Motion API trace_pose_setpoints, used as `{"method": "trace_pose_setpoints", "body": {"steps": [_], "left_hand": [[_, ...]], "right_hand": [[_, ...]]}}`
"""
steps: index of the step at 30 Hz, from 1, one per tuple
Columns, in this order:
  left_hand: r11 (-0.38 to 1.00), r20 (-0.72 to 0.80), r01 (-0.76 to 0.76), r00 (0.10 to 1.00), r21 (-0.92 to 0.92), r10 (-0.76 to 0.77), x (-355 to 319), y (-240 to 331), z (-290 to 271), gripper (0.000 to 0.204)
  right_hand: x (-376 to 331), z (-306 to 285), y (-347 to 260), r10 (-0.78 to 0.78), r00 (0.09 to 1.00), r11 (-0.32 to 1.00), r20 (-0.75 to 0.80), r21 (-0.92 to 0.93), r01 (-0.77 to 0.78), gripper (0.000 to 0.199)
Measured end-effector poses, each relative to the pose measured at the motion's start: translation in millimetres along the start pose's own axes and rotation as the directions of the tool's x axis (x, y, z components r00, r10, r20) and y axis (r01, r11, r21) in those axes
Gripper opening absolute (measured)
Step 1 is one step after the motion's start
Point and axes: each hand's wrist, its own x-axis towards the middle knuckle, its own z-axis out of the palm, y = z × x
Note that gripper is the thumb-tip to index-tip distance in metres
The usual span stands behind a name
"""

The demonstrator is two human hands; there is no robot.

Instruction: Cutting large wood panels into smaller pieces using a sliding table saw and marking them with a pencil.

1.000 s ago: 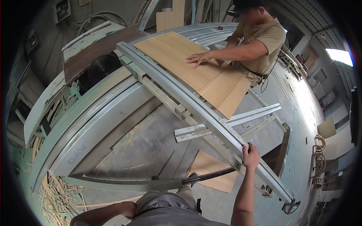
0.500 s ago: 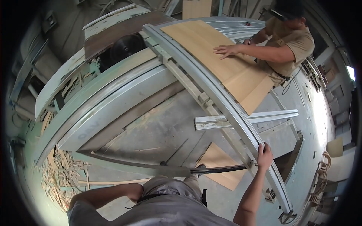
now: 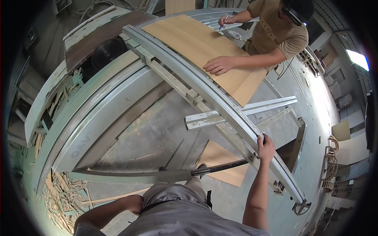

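My right hand (image 3: 266,148) is closed over the edge of a long grey metal rail (image 3: 230,112), with its fingers bent round it. My left hand (image 3: 135,203) is at my left hip, and its fingers are hidden. A light brown wood panel (image 3: 193,41) lies along the far side of the rail. Across the panel, a co-worker (image 3: 271,35) leans over it. One of that person's hands (image 3: 220,65) lies flat on the panel; the other holds a blue pen (image 3: 223,23) above its far edge.
A dark round saw blade (image 3: 108,53) shows at the far left beside the machine bed. Wood offcuts (image 3: 65,196) are piled at the lower left. Another brown panel (image 3: 224,165) lies on the floor near my feet. A curved bar (image 3: 134,176) crosses before my legs.
The view has shifted, so the scene sits further left. The co-worker has straightened somewhat and raised the hand with the pen off the panel. My right hand stays on the rail.
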Motion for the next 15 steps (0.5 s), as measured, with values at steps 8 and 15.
{"method": "trace_pose_setpoints", "body": {"steps": [8,15], "left_hand": [[1.0,-0.008,-0.005,1.0,-0.008,0.005,2.2,-3.5,5.8,0.029],[0.999,-0.064,0.005,0.998,-0.039,-0.007,0.3,-11.0,21.1,0.03]], "right_hand": [[-1.1,1.4,0.3,-0.048,0.998,0.999,-0.045,-0.017,0.047,0.038],[-0.3,0.9,-0.1,-0.051,0.998,0.999,-0.045,-0.016,0.051,0.037]]}}
